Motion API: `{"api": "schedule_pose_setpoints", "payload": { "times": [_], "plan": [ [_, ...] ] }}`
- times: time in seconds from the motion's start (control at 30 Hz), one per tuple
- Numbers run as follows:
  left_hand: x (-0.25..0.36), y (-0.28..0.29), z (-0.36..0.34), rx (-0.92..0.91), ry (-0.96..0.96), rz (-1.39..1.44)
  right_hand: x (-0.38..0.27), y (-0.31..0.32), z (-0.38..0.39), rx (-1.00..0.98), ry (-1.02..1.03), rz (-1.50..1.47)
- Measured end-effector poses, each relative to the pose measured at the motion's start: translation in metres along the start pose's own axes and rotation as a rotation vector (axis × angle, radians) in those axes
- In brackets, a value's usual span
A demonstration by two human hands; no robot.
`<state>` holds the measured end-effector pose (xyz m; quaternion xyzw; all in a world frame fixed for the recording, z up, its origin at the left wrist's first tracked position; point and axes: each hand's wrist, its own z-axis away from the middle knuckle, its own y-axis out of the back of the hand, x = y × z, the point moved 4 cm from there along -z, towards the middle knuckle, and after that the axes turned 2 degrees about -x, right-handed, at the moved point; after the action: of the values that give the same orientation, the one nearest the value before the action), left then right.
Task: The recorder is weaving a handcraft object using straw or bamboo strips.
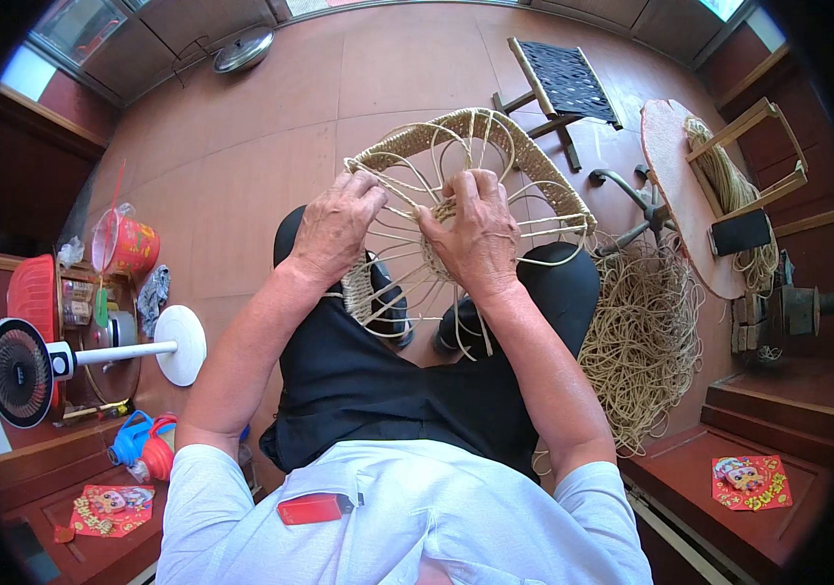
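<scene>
A half-woven straw-coloured cord piece (534,161), with a braided band as rim and thin cords running like spokes to a woven hub, rests between my knees. My left hand (337,222) is closed at its left corner, fingers curled over the cords there; the fingertips are partly hidden. Over the hub, my right hand (475,232) has its fingers bent and pressed on the cords, with the thumb toward the left. Loose cord loops rise above the far rim, and several cord ends hang toward my lap.
A big tangle of cord (641,341) lies right of my knee. Beyond it stand a pink-topped table (670,166) with a cord bundle (724,175) and black phone (740,234), and a folding stool (561,83). Left are a fan (19,372), red bucket (132,246) and jugs (149,444).
</scene>
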<state>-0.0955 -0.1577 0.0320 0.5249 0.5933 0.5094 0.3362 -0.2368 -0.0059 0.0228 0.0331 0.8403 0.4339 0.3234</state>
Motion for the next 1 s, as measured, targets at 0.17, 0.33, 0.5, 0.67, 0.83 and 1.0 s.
{"api": "schedule_pose_setpoints", "payload": {
  "times": [0.17, 0.33, 0.5, 0.67, 0.83, 1.0],
  "plan": [
    [-0.003, -0.001, -0.006, -0.004, -0.007, -0.030, 0.000, 0.001, 0.001, -0.002, -0.010, -0.008],
    [-0.004, -0.004, 0.004, 0.127, -0.108, -0.036, -0.002, 0.002, 0.000, 0.005, -0.005, -0.017],
    [0.000, -0.006, 0.009, 0.168, -0.158, -0.185, -0.001, 0.003, 0.001, 0.004, -0.011, -0.018],
    [0.004, -0.002, 0.004, 0.123, -0.155, -0.199, -0.001, 0.003, 0.001, 0.013, -0.009, -0.037],
    [-0.001, -0.006, 0.000, 0.102, -0.118, -0.092, -0.003, 0.003, 0.001, 0.008, -0.002, -0.024],
    [-0.002, -0.009, 0.000, 0.092, -0.151, -0.159, -0.001, 0.004, 0.001, 0.005, -0.015, -0.035]
  ]
}}
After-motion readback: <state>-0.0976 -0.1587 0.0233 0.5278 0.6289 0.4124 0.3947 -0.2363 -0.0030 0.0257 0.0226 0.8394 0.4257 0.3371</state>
